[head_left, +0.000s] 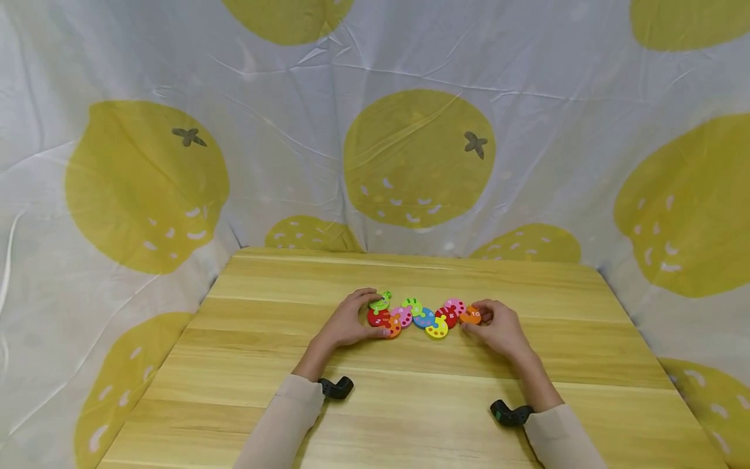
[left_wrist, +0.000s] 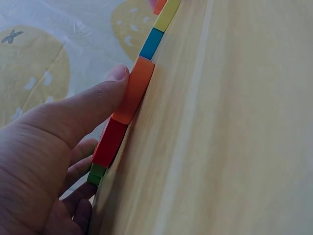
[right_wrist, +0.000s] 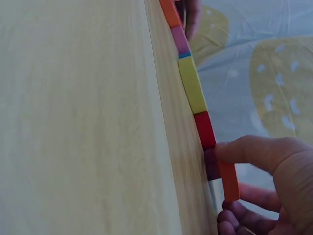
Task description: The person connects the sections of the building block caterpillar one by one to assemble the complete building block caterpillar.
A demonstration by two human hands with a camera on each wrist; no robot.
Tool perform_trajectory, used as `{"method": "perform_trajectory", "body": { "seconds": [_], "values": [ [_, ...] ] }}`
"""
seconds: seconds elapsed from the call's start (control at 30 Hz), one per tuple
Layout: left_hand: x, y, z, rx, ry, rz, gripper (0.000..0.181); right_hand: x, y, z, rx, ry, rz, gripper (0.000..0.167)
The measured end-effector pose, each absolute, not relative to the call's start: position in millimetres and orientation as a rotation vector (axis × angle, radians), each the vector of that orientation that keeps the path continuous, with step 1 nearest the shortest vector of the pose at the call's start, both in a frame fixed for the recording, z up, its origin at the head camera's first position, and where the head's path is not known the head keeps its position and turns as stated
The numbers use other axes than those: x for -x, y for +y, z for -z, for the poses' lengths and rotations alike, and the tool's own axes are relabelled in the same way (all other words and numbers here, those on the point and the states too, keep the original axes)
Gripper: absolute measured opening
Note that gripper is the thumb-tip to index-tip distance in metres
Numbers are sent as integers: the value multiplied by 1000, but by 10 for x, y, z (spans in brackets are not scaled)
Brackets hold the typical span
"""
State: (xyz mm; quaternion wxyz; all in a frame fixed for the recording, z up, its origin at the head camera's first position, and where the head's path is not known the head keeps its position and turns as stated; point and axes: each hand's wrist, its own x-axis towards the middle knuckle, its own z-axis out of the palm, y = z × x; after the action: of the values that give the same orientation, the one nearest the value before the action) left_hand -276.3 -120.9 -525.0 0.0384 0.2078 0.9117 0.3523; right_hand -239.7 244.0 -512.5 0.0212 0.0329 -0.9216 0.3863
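Observation:
A caterpillar number puzzle of several joined coloured pieces lies in a zigzag across the table, its blue piece point(head_left: 423, 319) near the middle. My left hand point(head_left: 349, 320) holds its left end, with the thumb against the orange piece point(left_wrist: 134, 93) numbered 3 and the fingers around the green head point(head_left: 379, 303). The red piece point(left_wrist: 110, 142) sits between them. At the other end my right hand point(head_left: 502, 330) pinches the orange piece point(right_wrist: 229, 181) numbered 10. That piece stands slightly higher than the pink piece point(head_left: 454, 305) beside it; whether they interlock I cannot tell.
The wooden table point(head_left: 410, 404) reaches back to a hanging cloth point(head_left: 293, 143) printed with yellow fruit, which also encloses both sides. Black wrist devices point(head_left: 337, 388) are worn on both forearms.

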Motion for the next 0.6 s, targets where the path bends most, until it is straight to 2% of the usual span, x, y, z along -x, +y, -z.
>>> {"method": "perform_trajectory", "body": {
  "seconds": [0.6],
  "values": [
    [2770,-1209,5251,-633,2804,-1073,86,2411,2439,5203,-112,-2886,-1177,56]
  ]
}}
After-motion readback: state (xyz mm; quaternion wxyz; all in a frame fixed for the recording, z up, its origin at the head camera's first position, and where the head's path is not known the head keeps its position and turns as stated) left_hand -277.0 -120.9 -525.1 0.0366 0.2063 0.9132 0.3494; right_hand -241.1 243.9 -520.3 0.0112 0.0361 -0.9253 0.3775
